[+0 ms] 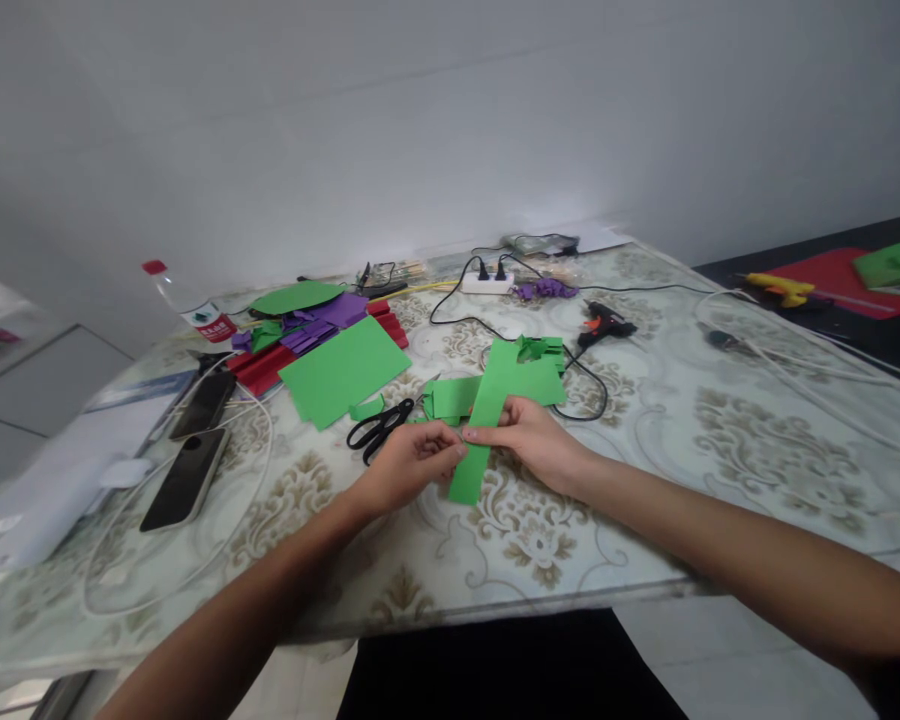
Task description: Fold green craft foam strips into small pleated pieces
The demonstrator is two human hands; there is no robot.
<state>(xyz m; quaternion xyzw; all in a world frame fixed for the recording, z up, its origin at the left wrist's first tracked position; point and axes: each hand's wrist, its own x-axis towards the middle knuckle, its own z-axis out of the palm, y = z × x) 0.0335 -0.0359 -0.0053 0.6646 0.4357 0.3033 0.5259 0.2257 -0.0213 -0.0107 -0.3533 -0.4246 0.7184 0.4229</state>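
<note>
Above the table, a green paper strip [493,390] stands tilted, its lower end toward me. My right hand [534,438] grips it from the right, thumb in front and fingers behind. The fingers of my left hand [418,458] are pinched together at the strip's left edge. Behind the strip lie more green paper pieces [454,398], some cut into fringes [541,350]. Black-handled scissors [379,430] rest just beyond my left hand, beside a small green scrap [367,408]. Larger green sheets [345,368] lie farther left.
Red paper [259,372] and purple paper [322,325] are piled at the back left near a bottle [195,305]. Two phones [185,480] and a white cable lie left. A black glue gun [606,322], a power strip [487,284] and cords are behind. A yellow glue gun [780,288] lies far right.
</note>
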